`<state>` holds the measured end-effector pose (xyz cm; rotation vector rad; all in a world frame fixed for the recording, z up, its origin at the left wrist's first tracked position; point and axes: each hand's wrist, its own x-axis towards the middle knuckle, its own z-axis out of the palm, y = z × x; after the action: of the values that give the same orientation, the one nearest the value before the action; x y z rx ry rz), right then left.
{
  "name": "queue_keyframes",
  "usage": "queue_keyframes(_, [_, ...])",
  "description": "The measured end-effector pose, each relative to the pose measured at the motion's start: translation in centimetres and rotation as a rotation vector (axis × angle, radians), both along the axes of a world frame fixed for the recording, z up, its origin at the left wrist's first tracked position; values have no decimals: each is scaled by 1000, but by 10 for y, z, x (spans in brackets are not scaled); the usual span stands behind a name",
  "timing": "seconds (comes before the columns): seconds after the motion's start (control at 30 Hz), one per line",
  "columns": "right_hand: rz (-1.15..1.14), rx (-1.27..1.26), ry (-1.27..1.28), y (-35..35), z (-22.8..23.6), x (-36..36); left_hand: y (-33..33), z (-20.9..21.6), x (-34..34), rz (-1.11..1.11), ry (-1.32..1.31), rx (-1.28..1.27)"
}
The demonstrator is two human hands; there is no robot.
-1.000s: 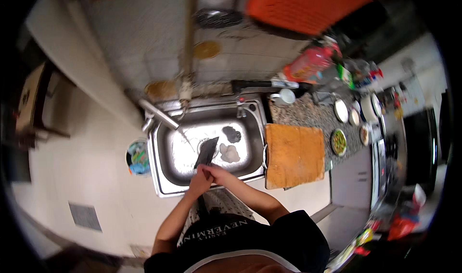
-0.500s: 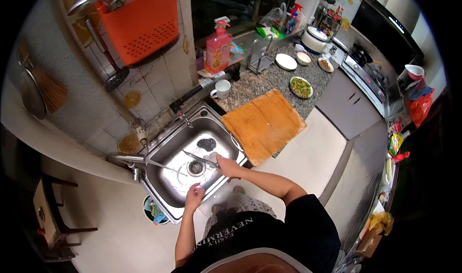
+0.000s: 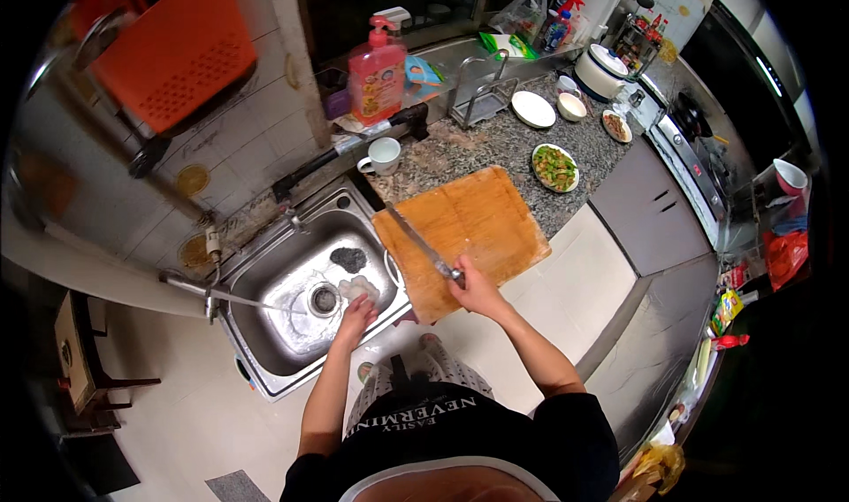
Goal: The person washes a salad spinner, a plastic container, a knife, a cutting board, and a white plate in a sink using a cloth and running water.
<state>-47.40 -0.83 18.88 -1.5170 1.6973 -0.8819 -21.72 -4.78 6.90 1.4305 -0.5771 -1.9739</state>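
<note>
- Granite counter (image 3: pixel 473 155), steel sink (image 3: pixel 281 336), tiled wall (image 3: pixel 272 70).
- My right hand (image 3: pixel 478 291) grips the knife (image 3: pixel 419 241) over the board (image 3: pixel 482 223).
- My left hand (image 3: pixel 355 320), loosely open, is near a pale lump (image 3: pixel 357 288).
- Mug (image 3: pixel 384 155) and greens (image 3: pixel 554 168) beyond.

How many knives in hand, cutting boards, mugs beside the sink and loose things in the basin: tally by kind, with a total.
Knife in the right hand: 1
Cutting board: 1
White mug: 1
Loose things in the sink (dark pad, pale lump): 2
Total: 5
</note>
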Motion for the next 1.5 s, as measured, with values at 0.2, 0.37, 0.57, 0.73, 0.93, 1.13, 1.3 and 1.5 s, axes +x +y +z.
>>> queue_keyframes(0.2, [-86, 102, 341, 15, 24, -90, -61, -61, -79, 232, 200, 44])
queue_keyframes(0.37, [-237, 82, 348, 37, 30, -149, -66, -48, -75, 36, 48, 93])
queue_keyframes(0.57, [-392, 90, 323, 41, 34, -185, -65, -35, -72, -2, 19, 59])
queue_keyframes(0.73, [-408, 25, 516, 38, -6, -206, -60, 0, -23, -71, -180, 38])
queue_keyframes(0.93, [-277, 49, 775, 7, -53, -193, 16, 62, 50, 164, 113, 104])
queue_keyframes(1.13, [-348, 64, 787, -7, -117, -171, 99, 98, 115, 402, 60, -42])
queue_keyframes(1.3, [-350, 40, 787, -8, -143, -148, 167, 130, 153, 638, 2, -18])
queue_keyframes(1.5, [-403, 135, 993, -9, -155, -144, 205, 114, 206, 852, 96, -44])
